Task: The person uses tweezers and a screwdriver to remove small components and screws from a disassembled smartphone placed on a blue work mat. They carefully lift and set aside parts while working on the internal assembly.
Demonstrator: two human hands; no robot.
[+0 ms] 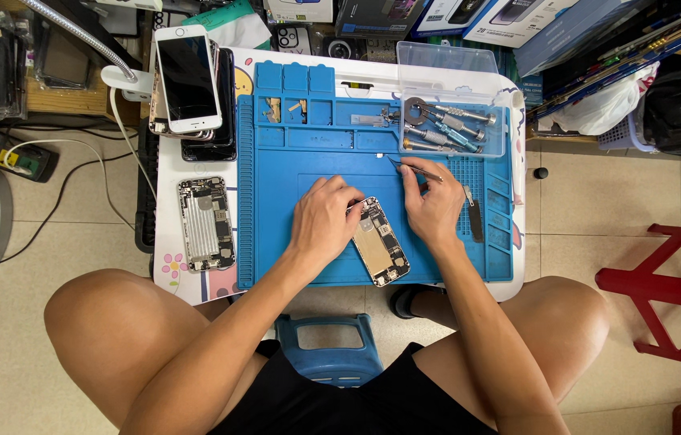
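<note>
An opened smartphone body (380, 242) with its insides showing lies tilted on the blue repair mat (324, 153). My left hand (324, 221) rests on its upper left edge and holds it down. My right hand (434, 208) sits just right of the phone and pinches thin metal tweezers (413, 167) whose tip points up and left over the mat.
A second opened phone shell (205, 223) lies on the white table left of the mat. Stacked phones (189, 80) sit at the back left. A clear tray of screwdrivers (449, 129) stands at the mat's back right. A black pry tool (475, 219) lies right. A red stool (666, 290) stands on the floor.
</note>
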